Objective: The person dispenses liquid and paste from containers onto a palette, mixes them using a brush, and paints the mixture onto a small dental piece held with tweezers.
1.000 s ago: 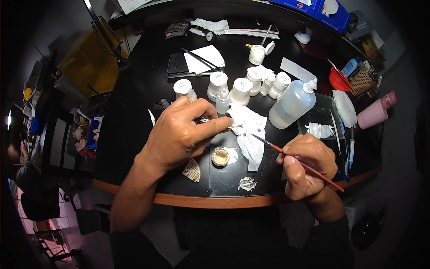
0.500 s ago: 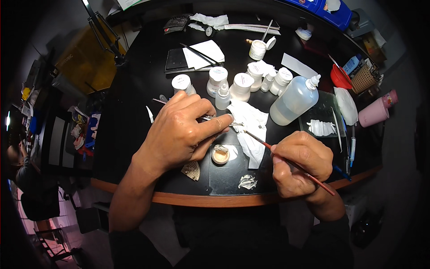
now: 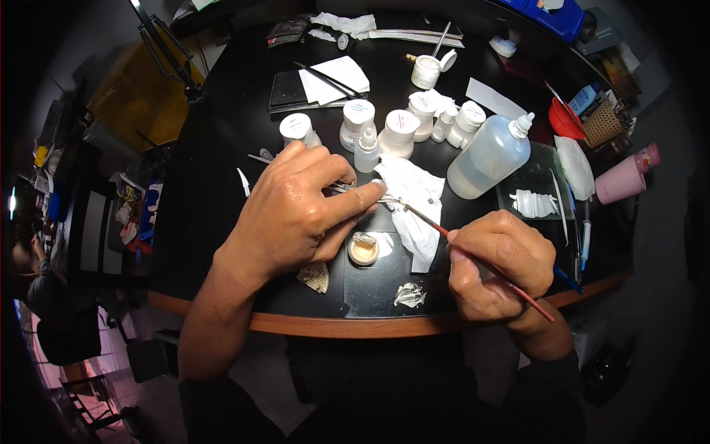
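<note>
My left hand (image 3: 296, 203) is closed around a slim metal tool that looks like tweezers (image 3: 342, 187); most of it is hidden by my fingers. A tiny pale piece (image 3: 400, 200) shows at the tool's tip, too small to name. My right hand (image 3: 503, 266) pinches a fine brush (image 3: 433, 223) with a reddish-brown handle, its tip at or very near that piece. Under the tips lies a crumpled white tissue (image 3: 420, 248). Closer to me, a small open jar of cream-coloured paste (image 3: 363, 251) sits on a glass slab (image 3: 373, 296), beside a smear of white paste (image 3: 410, 295).
Several white-lidded jars (image 3: 359, 122) and a dropper bottle (image 3: 366, 154) stand beyond my hands. A large squeeze bottle (image 3: 484, 163) leans at the right, near a second glass plate (image 3: 547, 174). A pink cup (image 3: 620, 182) and red bowl (image 3: 564, 117) are farther right. The wooden table edge (image 3: 362, 327) runs in front.
Both hands keep their grips and nearly the same places. The brush tip stays close to the small piece, and the whole view has shifted slightly.
</note>
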`<state>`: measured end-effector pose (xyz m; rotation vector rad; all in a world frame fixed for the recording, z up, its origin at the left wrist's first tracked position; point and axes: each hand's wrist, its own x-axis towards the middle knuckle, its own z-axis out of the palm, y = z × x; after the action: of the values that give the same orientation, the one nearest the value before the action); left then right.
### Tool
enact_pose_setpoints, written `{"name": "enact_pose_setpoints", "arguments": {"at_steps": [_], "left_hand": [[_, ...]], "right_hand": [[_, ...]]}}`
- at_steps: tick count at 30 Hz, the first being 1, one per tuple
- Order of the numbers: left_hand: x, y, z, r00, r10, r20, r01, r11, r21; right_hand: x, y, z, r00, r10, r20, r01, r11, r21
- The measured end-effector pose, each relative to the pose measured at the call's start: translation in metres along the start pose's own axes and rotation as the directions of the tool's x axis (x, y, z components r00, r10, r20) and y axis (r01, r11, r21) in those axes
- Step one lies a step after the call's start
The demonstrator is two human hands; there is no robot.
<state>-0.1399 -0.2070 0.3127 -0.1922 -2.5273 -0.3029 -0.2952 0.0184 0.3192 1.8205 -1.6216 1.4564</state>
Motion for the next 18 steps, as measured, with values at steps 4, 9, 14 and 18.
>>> {"name": "enact_pose_setpoints", "arguments": {"at_steps": [4, 9, 14, 18], "left_hand": [[-0.001, 0.0005, -0.0013, 1.0, -0.004, 0.002, 0.004, 1.0, -0.007], [-0.0005, -0.0002, -0.0006, 1.0, 0.001, -0.003, -0.002, 1.0, -0.014], [-0.0003, -0.0005, -0.0005, 1.0, 0.011, -0.014, -0.011, 1.0, -0.011], [-0.0007, 0.0004, -0.0014, 1.0, 0.009, -0.02, -0.009, 1.0, -0.015]], "right_hand": [[0.001, -0.0018, 0.0004, 1.0, 0.018, 0.004, -0.018, 1.0, 0.001], [0.0003, -0.0023, -0.0038, 0.999, 0.033, 0.022, -0.033, 0.999, 0.004], [0.0002, -0.0028, -0.0064, 0.997, 0.003, 0.082, -0.003, 1.0, 0.004], [0.0003, -0.0022, -0.0091, 0.994, 0.0, 0.106, -0.001, 1.0, 0.013]]}}
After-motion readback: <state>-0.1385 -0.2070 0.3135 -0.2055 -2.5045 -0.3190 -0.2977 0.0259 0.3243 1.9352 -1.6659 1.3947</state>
